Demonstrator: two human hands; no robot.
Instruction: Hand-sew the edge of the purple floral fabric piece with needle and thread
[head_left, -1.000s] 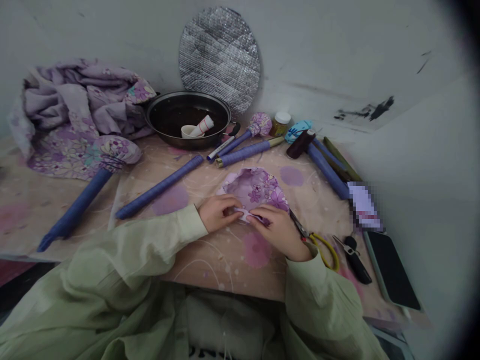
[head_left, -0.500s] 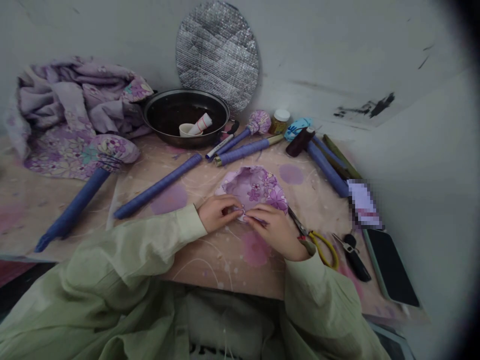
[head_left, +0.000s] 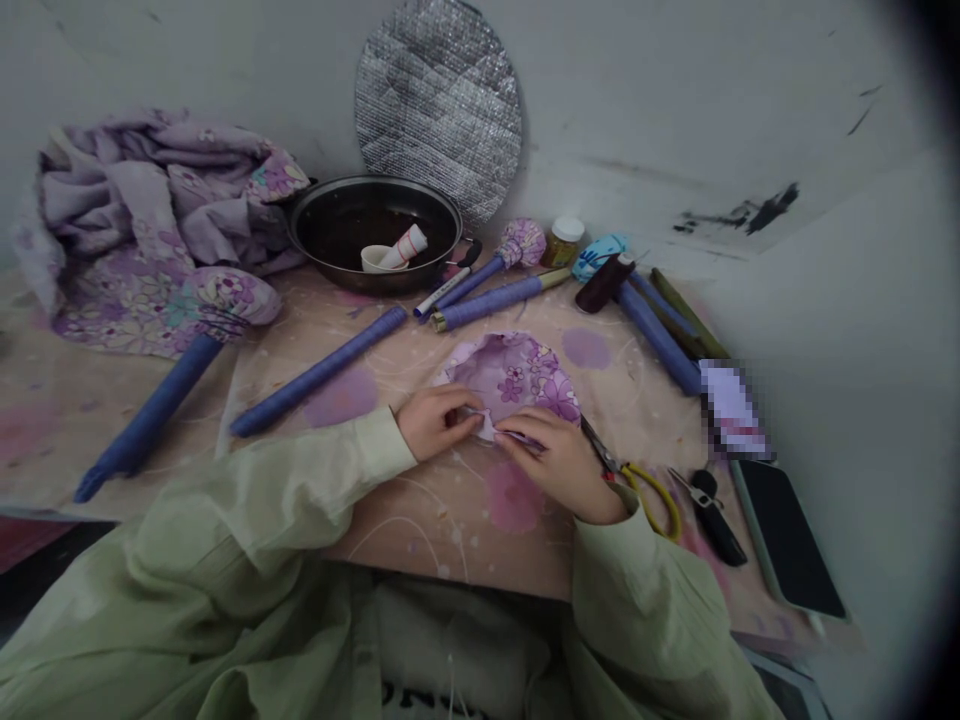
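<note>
A piece of purple flowered fabric (head_left: 517, 375) lies on the table in front of me, its near edge raised between my hands. My left hand (head_left: 435, 420) pinches that edge from the left, thumb and fingers together. From the right, my right hand (head_left: 559, 455) pinches the same edge, a short gap away from my left fingertips. Any needle or thread between the fingers is too small to make out. Yellow-handled scissors (head_left: 652, 495) lie just right of my right hand, partly behind the sleeve.
Behind are a black pan (head_left: 375, 235) with a cup, blue-wrapped sticks (head_left: 322, 370), a dark thread spool (head_left: 604, 283) and a jar (head_left: 562, 242). Bunched fabric (head_left: 142, 220) lies left; small snips (head_left: 712, 520) and a phone (head_left: 787, 535) lie right.
My fingertips have moved slightly apart along the fabric edge, showing more of it between them. The whole view has shifted a little.
</note>
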